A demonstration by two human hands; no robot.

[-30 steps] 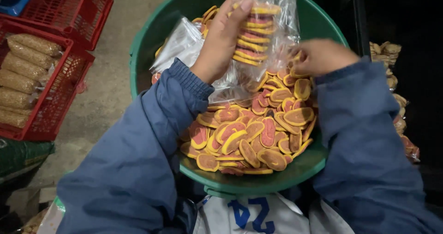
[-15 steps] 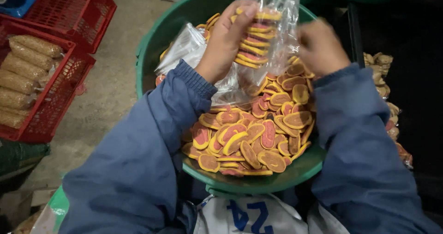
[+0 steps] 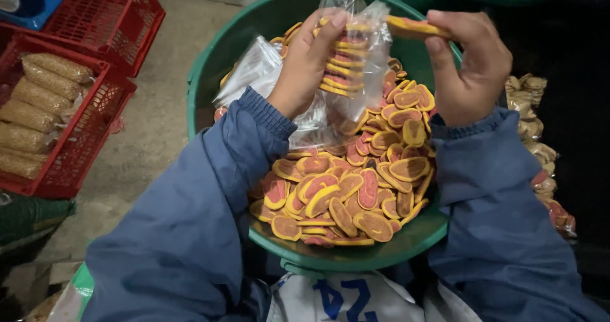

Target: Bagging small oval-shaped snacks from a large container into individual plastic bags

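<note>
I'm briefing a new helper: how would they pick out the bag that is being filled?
Find the big green tub heaped with orange-and-pink oval snacks. Above it, the left hand grips a clear plastic bag. Unlike the empty bags beside it, it holds a neat stack of snacks.

Snack-packing workshop: green tub (image 3: 210, 74) of crackers (image 3: 346, 195), red crates (image 3: 108, 17).

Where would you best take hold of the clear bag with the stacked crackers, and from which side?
Around the clear bag at mid-stack, coming from the left, as the left hand does: the crackers inside sit stacked flat, so a sideways wrap probably steadies them and leaves the open top free.
</note>
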